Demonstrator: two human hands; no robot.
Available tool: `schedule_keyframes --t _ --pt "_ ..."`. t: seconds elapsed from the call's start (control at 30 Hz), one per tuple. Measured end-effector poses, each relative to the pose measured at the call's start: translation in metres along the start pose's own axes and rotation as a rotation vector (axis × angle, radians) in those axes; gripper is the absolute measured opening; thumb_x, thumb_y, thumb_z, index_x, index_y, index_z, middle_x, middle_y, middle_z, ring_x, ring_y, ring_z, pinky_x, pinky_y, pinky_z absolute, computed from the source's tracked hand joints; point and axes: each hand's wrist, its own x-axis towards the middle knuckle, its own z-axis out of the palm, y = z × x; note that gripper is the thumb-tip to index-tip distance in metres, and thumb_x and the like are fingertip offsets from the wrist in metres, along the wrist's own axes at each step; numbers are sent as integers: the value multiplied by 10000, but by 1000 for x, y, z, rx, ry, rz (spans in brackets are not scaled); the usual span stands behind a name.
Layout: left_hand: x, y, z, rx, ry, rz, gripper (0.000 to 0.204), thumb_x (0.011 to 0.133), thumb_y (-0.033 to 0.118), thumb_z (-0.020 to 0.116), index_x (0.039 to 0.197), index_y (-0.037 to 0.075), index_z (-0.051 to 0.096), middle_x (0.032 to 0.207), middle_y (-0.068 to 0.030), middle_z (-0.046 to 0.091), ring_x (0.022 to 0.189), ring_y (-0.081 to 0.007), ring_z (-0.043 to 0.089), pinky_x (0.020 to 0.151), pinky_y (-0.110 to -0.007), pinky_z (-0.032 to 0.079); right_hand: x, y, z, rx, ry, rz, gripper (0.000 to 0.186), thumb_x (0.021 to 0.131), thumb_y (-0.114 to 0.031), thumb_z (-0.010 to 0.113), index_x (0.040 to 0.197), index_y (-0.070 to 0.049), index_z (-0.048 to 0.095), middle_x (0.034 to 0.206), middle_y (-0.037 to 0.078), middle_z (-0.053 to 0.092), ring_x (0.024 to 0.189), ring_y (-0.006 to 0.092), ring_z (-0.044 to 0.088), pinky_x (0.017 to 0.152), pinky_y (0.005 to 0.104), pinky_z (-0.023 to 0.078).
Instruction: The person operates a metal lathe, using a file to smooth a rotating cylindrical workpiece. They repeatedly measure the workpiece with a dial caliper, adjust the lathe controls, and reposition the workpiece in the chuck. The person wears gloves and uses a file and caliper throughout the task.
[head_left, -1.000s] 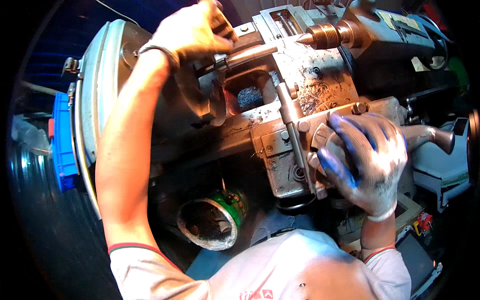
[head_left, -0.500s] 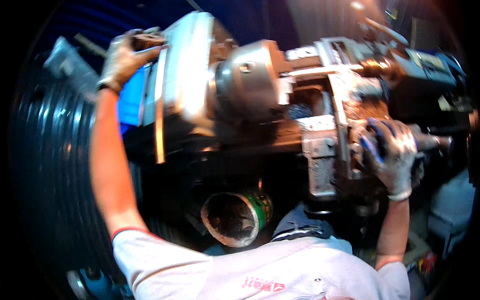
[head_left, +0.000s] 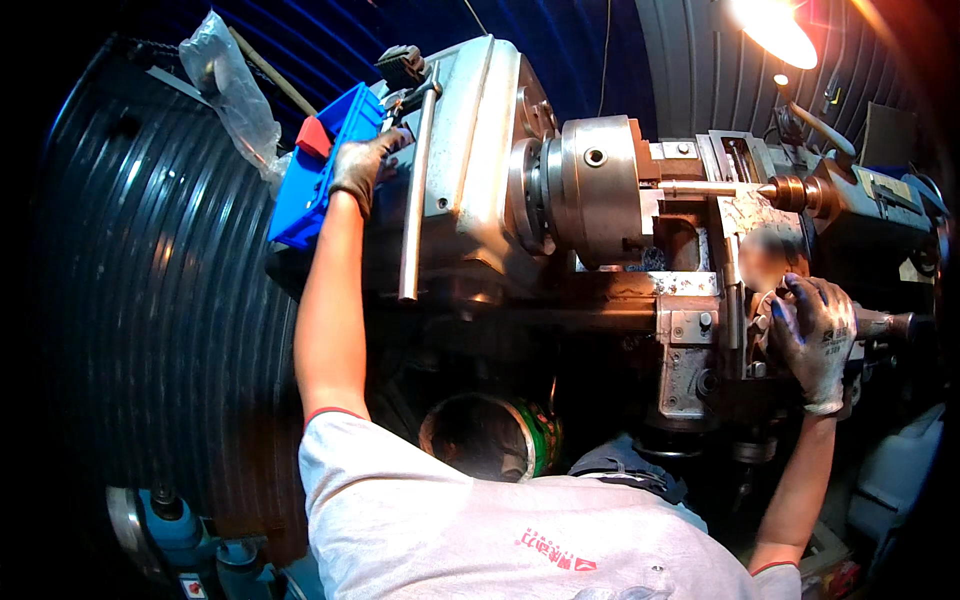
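My left hand (head_left: 364, 168), in a light glove with dark fingertips, is at the right rim of a blue plastic bin (head_left: 300, 205) beside the lathe headstock (head_left: 470, 150). Its fingers are curled, and what they hold is hidden. A red piece (head_left: 314, 138) stands at the bin's far left side. My gloved right hand (head_left: 822, 340) is at the lathe carriage (head_left: 690, 340), thumb and fingers bent around a small part I cannot make out. Between them, a three-jaw chuck (head_left: 600, 190) grips a slim metal rod (head_left: 700, 187), its far end at the tailstock centre (head_left: 790, 192).
On the headstock lies a dark block (head_left: 401, 65); a long metal lever (head_left: 418, 200) hangs down its front. Below the lathe sits a round green-sided bucket (head_left: 543, 440). A lit lamp (head_left: 780, 30) hangs at upper right. Clear plastic wrap (head_left: 232, 90) hangs at left.
My left hand has moved from beside the dark block on the headstock down to the blue bin. The whole view has shifted to the right. My right hand stays at the carriage.
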Motion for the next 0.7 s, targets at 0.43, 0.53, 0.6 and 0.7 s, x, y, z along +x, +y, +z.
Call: schedule_keyframes --t 0.43,0.53,0.6,0.7 --pt "17 -91 -23 219 292 207 781 679 648 829 962 -73 724 888 -207 725 826 -279 679 788 -380 519 2 -2 1 28 -2 -9 322 869 -314 703 1092 -81 695 1020 111 679 989 324 630 944 457 453" --pt "-40 -32 12 321 258 129 819 660 695 820 998 -45 724 953 -244 727 911 -342 703 832 -411 524 0 2 -2 -13 8 13 326 866 -321 705 1088 -82 697 1019 109 680 989 319 632 944 457 454" --pt "-26 -59 -1 350 334 171 868 662 718 802 1060 -45 688 1006 -253 720 965 -377 700 859 -437 525 0 -2 1 9 14 5 330 863 -327 708 1085 -83 697 1020 106 680 987 317 632 944 457 454" --pt "-38 -48 14 362 357 180 865 693 702 790 1112 -42 652 1061 -266 705 1018 -384 688 892 -448 517 -1 -3 -1 -10 26 -6 339 861 -338 708 1086 -84 695 1020 104 680 985 319 632 943 459 454"
